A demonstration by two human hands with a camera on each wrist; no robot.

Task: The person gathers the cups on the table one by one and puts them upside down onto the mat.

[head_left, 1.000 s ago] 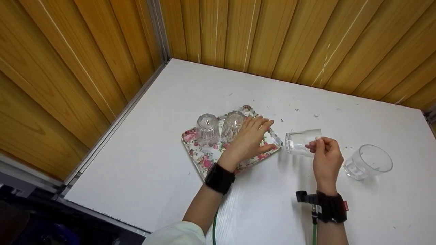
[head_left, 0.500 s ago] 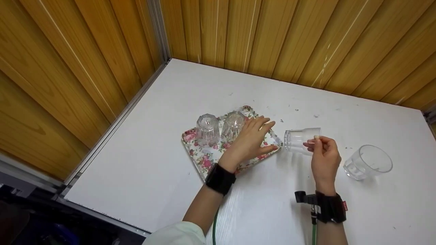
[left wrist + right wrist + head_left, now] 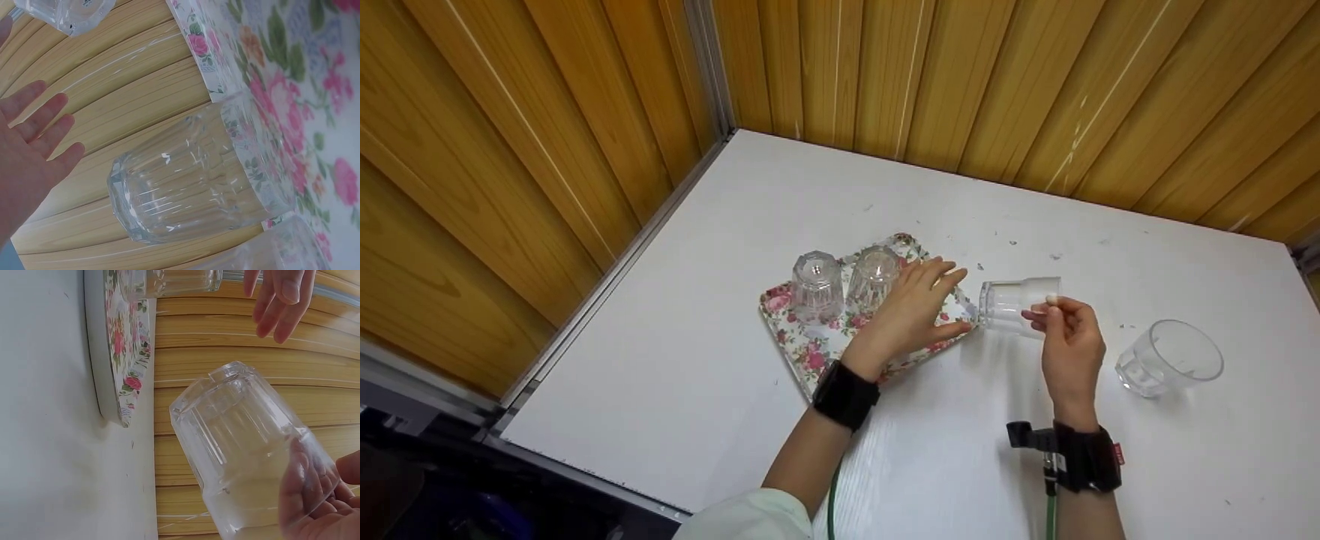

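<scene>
My right hand [image 3: 1072, 352] pinches a clear drinking glass [image 3: 1011, 304] near its rim. That glass lies on its side in the air, base toward the floral tray [image 3: 814, 360]; in the right wrist view fingers show through its wall. Over the tray, my left hand [image 3: 911, 304] is spread with fingers straight, its palm off the glasses in the left wrist view. Two faceted glasses stand upside down on the tray: a left glass [image 3: 817, 285] and a right glass [image 3: 874, 277], the latter partly hidden behind the left hand.
Another clear glass [image 3: 1170, 356] stands upright on the white table [image 3: 660, 367], right of my right hand. Wood-grain panels [image 3: 885, 75] wall the back and left sides. A green cable [image 3: 832, 502] runs under the left forearm.
My right hand has moved slightly left and up with the glass, bringing its base closer to the tray's right corner and my left thumb. My left hand has hardly moved.
</scene>
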